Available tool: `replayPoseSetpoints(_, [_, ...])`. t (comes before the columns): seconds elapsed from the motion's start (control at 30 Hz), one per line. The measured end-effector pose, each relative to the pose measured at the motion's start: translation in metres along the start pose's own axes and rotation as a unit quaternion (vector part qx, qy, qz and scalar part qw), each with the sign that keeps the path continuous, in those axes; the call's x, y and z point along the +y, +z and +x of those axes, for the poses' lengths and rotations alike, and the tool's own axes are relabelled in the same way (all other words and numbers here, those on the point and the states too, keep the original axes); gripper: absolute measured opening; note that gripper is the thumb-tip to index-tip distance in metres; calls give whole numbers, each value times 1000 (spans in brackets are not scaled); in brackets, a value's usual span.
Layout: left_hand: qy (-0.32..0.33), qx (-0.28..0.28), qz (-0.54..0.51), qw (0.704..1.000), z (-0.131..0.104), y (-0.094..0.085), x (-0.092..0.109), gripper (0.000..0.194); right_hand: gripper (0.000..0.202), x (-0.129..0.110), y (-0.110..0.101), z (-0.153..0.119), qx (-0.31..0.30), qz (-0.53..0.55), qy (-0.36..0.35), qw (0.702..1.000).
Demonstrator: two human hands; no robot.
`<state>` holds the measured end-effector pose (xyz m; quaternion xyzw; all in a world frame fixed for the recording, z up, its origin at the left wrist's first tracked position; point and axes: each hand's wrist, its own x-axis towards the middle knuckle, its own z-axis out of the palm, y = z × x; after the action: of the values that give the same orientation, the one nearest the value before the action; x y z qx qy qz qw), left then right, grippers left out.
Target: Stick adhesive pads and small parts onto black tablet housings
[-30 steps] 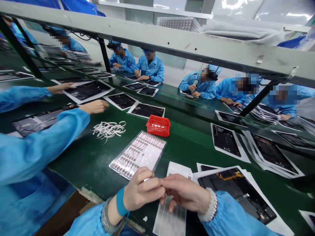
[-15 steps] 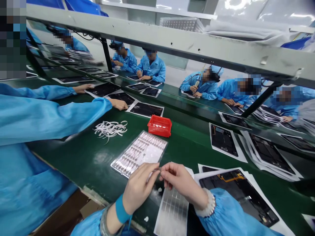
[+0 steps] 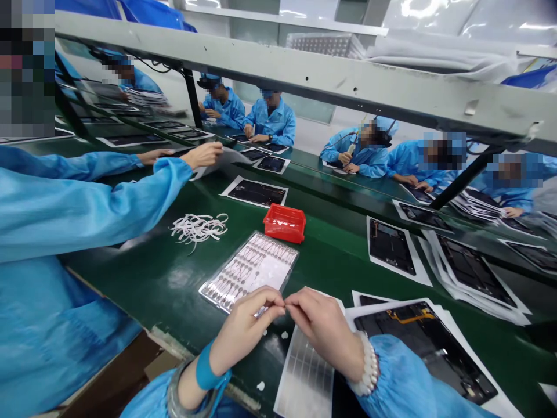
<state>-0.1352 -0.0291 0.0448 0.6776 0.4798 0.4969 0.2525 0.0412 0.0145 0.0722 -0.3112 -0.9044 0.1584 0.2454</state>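
My left hand (image 3: 250, 325) and my right hand (image 3: 322, 322) meet fingertip to fingertip above the green bench. Each is pinched closed, and whatever lies between the fingertips is too small to make out. Just beyond my left hand is a clear tray (image 3: 256, 264) with rows of small round parts on thin leads. Under my right hand lies a silvery sheet marked in rectangles (image 3: 304, 371). A black panel with an orange flex strip (image 3: 426, 342) rests on white sheets to the right of my right hand.
A red bin (image 3: 284, 223) and a pile of white strips (image 3: 198, 227) are behind the tray. At left, a co-worker's hand (image 3: 202, 155) lifts a sheet. More black panels (image 3: 391, 245) lie at right. A metal beam (image 3: 304, 75) crosses above; several people sit beyond.
The co-worker's hand at left has risen, lifting a panel's sheet off the bench. My hands stay together, with their fingertips now closer and the small part between them hidden.
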Motion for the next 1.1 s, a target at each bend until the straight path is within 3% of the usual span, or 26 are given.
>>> replayPoseSetpoints(0.27, [26, -41, 73, 996, 3, 4, 1, 19, 16, -2, -7, -1, -6, 67, 32, 997])
replayPoseSetpoints(0.47, [58, 56, 295, 952, 16, -7, -17, 28, 13, 20, -40, -26, 16, 83, 122, 989])
replayPoseSetpoints(0.57, [144, 26, 358, 922, 17, 19, 1, 31, 12, 24, -53, -53, -1, 64, 160, 985])
replayPoseSetpoints(0.67, [206, -73, 273, 937, 12, 61, 34, 24, 11, 22, -61, -80, -10, 62, 166, 984])
replayPoseSetpoints(0.8, [201, -168, 155, 953, 15, 106, 65, 32, 12, 26, -76, -112, 28, 126, 210, 969])
replayPoseSetpoints(0.97, [182, -234, 63, 953, 21, 145, 74, 38, 19, 40, -88, -155, 75, 292, 290, 908])
replayPoseSetpoints(1.1, [251, -206, 162, 932, 14, 169, 73, 35, 23, 57, -99, -188, 121, 296, 318, 892])
